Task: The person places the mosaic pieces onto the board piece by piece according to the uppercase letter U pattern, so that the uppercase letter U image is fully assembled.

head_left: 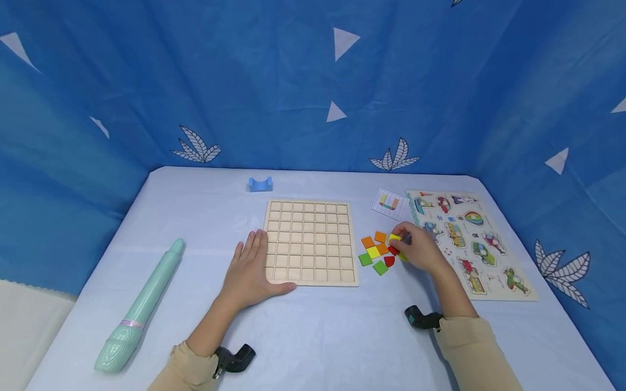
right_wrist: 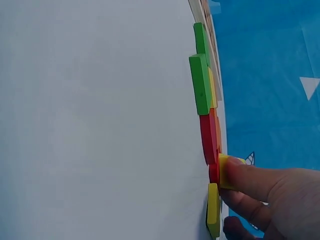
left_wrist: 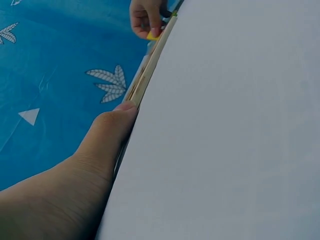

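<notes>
A wooden grid board [head_left: 310, 244] lies flat on the table. My left hand [head_left: 250, 271] rests along its left and front edges with fingers straight; in the left wrist view the thumb [left_wrist: 117, 117] touches the board's edge. To the right of the board, my right hand [head_left: 418, 247] pinches a yellow tile [head_left: 394, 238] between thumb and fingers, just above the loose tiles. These include green tiles [head_left: 380, 267], orange tiles [head_left: 368, 242], red pieces [head_left: 389, 261] and a yellow tile [head_left: 373, 252]. Another yellow piece [right_wrist: 213, 210] lies below the right hand, partly hidden in the head view.
A small pattern card [head_left: 390, 203] lies behind the tiles. At the right is a picture puzzle board [head_left: 471, 244]. A blue notched block [head_left: 260, 184] stands at the back, and a mint green microphone-shaped object [head_left: 142, 309] lies at the left.
</notes>
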### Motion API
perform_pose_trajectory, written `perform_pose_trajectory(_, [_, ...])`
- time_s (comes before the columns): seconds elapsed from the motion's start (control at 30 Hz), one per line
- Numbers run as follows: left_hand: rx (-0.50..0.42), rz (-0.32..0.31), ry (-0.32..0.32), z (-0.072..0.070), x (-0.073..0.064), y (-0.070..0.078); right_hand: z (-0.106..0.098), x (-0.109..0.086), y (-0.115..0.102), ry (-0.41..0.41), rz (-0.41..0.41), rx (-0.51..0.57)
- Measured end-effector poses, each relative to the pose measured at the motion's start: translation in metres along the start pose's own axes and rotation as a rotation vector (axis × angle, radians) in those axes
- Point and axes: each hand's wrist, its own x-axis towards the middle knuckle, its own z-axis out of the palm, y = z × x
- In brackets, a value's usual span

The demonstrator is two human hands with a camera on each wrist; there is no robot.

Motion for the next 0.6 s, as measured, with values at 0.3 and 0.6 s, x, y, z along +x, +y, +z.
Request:
perform_pose_trajectory(0.3, [0.026,0.005,-0.009,0.001,0.0,-0.001,-0.003,0.008,-0.011,0.007,0.004,0.041])
perform_pose_trajectory(0.6, [-0.003,0.014,-0.001,0.0,0.0,-0.001,0.004,0.022,-0.034,-0.028,-0.069,0.151])
